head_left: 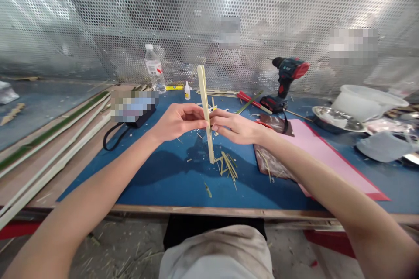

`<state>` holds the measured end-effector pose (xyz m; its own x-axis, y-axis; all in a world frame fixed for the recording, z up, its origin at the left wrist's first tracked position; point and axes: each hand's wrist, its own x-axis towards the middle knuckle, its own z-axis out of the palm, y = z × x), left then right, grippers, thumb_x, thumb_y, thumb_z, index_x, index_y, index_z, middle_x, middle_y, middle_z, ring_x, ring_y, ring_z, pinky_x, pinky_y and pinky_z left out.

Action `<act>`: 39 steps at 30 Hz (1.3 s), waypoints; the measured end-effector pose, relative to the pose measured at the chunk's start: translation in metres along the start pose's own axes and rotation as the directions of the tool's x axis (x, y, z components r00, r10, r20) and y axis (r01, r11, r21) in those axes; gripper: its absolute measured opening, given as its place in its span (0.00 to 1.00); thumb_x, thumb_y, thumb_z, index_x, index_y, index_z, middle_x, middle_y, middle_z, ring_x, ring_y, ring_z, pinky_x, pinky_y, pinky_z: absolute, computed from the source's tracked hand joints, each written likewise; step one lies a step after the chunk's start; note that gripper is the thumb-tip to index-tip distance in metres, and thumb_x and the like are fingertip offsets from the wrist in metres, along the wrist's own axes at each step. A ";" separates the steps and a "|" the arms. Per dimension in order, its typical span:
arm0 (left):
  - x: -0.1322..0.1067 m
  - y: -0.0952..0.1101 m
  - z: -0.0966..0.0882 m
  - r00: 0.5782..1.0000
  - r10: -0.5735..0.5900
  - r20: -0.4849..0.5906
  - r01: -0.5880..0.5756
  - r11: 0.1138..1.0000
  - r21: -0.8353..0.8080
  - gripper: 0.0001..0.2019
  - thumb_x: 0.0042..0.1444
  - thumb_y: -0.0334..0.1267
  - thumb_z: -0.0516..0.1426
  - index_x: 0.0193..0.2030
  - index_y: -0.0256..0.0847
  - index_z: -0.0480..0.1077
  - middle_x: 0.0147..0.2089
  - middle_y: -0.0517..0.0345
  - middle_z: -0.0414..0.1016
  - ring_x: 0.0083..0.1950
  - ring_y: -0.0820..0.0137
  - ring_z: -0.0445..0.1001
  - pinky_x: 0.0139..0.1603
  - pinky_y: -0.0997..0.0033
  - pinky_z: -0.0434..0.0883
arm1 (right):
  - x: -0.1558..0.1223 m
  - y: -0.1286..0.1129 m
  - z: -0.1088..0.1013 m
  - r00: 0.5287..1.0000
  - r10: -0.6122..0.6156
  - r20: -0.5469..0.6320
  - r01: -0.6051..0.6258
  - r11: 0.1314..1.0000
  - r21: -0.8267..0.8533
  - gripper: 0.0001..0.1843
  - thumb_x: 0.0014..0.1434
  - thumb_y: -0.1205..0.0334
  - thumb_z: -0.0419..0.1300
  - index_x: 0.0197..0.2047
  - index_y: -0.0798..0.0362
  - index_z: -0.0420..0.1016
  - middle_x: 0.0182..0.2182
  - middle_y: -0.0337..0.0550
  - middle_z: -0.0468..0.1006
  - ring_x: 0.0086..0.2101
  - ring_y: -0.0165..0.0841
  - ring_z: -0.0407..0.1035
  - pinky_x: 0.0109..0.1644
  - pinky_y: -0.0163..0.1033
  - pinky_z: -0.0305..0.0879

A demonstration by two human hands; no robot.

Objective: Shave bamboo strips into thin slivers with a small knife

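Note:
A pale bamboo strip (204,95) stands nearly upright, its lower end resting on the blue mat (157,178). My left hand (176,121) pinches the strip at mid-height from the left. From the right, my right hand (234,127) pinches it at the same height, fingertips almost meeting those of the left. Several thin bamboo slivers (227,165) lie on the mat just right of the strip's foot.
Long bamboo slats (52,148) lie along the left. A water bottle (154,69), small glue bottle (187,90), red cordless drill (284,82), pink sheet (324,156), metal dish (337,118) and white tub (363,100) stand behind and right. Perforated metal screen (209,17) closes the back.

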<state>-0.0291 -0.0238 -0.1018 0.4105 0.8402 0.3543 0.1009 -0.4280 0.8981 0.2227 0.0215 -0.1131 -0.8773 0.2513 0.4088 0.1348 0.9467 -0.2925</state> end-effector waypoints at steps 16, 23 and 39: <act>0.000 -0.004 -0.002 1.000 0.029 -0.001 -0.029 0.998 0.051 0.17 0.53 0.44 0.73 0.46 0.37 0.81 0.41 0.52 0.86 0.39 0.70 0.83 0.43 0.75 0.80 | -0.012 -0.002 0.005 0.997 0.039 -0.071 -0.037 0.999 0.032 0.12 0.75 0.58 0.52 0.54 0.50 0.74 0.53 0.49 0.73 0.52 0.38 0.70 0.60 0.51 0.70; -0.003 0.002 0.005 1.000 0.022 0.004 -0.022 0.999 0.029 0.16 0.54 0.43 0.73 0.45 0.37 0.81 0.41 0.52 0.86 0.39 0.71 0.83 0.45 0.75 0.80 | 0.008 -0.012 -0.018 0.965 0.007 -0.264 -0.014 1.000 -0.028 0.11 0.75 0.58 0.51 0.52 0.50 0.73 0.50 0.49 0.75 0.51 0.39 0.69 0.58 0.51 0.69; -0.004 0.002 0.006 0.998 0.056 0.010 -0.056 0.998 0.021 0.14 0.54 0.42 0.73 0.43 0.37 0.81 0.39 0.54 0.85 0.38 0.73 0.82 0.43 0.78 0.79 | 0.027 -0.020 -0.033 0.966 -0.071 -0.250 0.042 0.992 -0.119 0.13 0.76 0.58 0.49 0.49 0.50 0.73 0.48 0.48 0.74 0.51 0.40 0.69 0.58 0.52 0.69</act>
<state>-0.0248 -0.0299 -0.1029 0.4243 0.8118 0.4012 0.0972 -0.4813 0.8711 0.2117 0.0160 -0.0683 -0.7418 0.2259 0.6314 0.1514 0.9737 -0.1705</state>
